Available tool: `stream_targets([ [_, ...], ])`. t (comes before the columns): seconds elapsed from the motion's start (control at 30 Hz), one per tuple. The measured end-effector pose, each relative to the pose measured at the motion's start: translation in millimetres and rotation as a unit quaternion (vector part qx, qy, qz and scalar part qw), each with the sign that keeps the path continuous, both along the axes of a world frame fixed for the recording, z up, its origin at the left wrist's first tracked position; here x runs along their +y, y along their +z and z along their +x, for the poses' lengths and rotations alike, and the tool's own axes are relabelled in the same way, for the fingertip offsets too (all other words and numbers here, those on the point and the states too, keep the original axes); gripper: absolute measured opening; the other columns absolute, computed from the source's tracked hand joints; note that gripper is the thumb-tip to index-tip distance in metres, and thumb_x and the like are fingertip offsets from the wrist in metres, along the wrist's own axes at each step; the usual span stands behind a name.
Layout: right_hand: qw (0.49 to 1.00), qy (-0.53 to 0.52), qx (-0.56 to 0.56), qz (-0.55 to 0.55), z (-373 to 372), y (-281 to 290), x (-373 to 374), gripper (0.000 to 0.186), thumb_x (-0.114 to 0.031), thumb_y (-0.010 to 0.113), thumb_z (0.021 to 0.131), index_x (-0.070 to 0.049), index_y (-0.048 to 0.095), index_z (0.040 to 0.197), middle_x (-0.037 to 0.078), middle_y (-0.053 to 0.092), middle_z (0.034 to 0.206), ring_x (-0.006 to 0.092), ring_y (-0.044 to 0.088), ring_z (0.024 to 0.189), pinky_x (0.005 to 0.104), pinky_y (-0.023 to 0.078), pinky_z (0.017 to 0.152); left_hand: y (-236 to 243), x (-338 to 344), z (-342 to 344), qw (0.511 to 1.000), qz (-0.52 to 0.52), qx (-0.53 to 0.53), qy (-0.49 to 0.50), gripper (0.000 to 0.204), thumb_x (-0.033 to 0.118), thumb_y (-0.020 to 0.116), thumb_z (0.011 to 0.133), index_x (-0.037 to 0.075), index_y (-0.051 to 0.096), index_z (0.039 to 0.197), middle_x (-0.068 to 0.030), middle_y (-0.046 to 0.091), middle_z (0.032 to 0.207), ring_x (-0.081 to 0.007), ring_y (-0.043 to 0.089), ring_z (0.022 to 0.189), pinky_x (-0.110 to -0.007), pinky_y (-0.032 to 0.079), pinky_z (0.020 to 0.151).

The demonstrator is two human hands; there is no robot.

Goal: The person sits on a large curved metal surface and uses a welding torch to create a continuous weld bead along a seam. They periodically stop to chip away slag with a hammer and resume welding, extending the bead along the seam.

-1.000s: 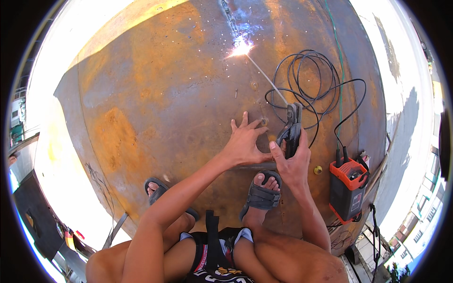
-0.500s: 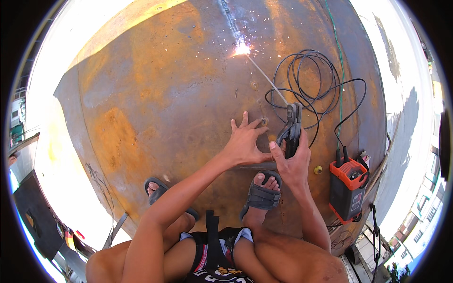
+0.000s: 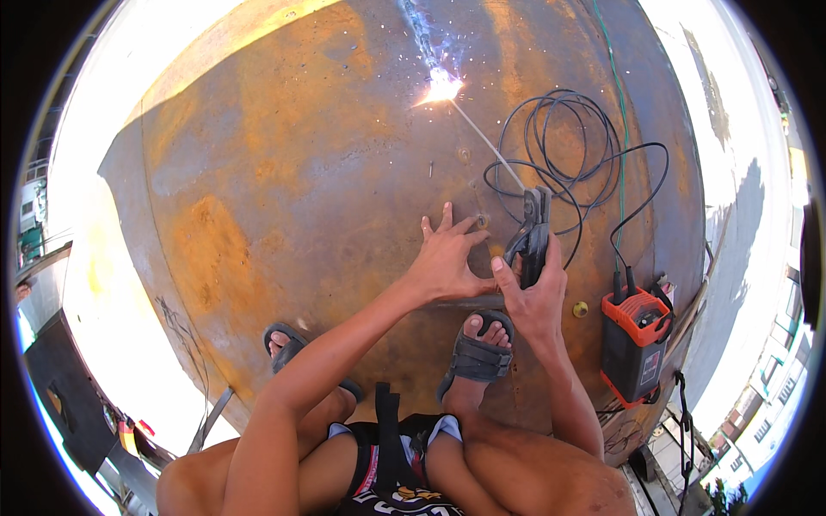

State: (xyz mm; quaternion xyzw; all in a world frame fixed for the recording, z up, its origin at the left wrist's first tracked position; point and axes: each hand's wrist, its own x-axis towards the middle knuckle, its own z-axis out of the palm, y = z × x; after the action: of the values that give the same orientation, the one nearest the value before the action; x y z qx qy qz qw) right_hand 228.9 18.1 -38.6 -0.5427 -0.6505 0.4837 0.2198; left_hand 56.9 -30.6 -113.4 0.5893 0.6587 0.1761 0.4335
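Observation:
My right hand [image 3: 535, 297] is wrapped round a black welding electrode holder [image 3: 534, 228]. A thin welding rod [image 3: 486, 139] runs from its jaws up and to the left. The rod's far end sits in a bright arc [image 3: 444, 84] that throws sparks along a seam; the glare hides the tip. Beyond the arc a bluish-grey weld bead [image 3: 418, 30] leads away. My left hand [image 3: 447, 258] lies with spread fingers on the rusty steel plate [image 3: 284, 215], its thumb close to my right hand.
A coiled black cable [image 3: 551, 99] lies right of the rod. An orange and black welding machine [image 3: 635, 344] stands at the right, near a green cord [image 3: 618, 86]. My sandalled feet [image 3: 477, 353] rest on the plate. A chain [image 3: 685, 430] hangs at the lower right edge.
The arc glows larger and brighter, and the sparks have changed. Both hands and the electrode holder look almost unmoved.

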Motion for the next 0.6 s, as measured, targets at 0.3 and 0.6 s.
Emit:
stream_targets([
  [0.3, 1.0, -0.002, 0.007, 0.011, 0.2, -2.8, -0.6, 0.06, -0.023, 0.087, 0.089, 0.007, 0.054, 0.13, 0.01, 0.067, 0.092, 0.0164, 0.06, 0.075, 0.0332, 0.052, 0.07, -0.4, 0.6, -0.2, 1.0, -0.003, 0.0, -0.001, 0.087, 0.051, 0.087, 0.068, 0.005, 0.07, 0.139, -0.0228, 0.052, 0.16, -0.0638, 0.025, 0.154, -0.089, 0.017, 0.114],
  [0.6, 1.0, 0.003, 0.002, 0.013, -1.1, -1.7, -0.3, 0.058, -0.023, 0.086, 0.089, 0.006, 0.054, 0.128, 0.01, 0.067, 0.091, 0.0171, 0.06, 0.075, 0.0337, 0.052, 0.069, -2.3, -1.1, -0.2, 1.0, -0.001, -0.001, 0.002, 0.087, 0.052, 0.087, 0.067, 0.006, 0.071, 0.139, -0.0236, 0.052, 0.159, -0.0642, 0.025, 0.154, -0.089, 0.017, 0.114],
])
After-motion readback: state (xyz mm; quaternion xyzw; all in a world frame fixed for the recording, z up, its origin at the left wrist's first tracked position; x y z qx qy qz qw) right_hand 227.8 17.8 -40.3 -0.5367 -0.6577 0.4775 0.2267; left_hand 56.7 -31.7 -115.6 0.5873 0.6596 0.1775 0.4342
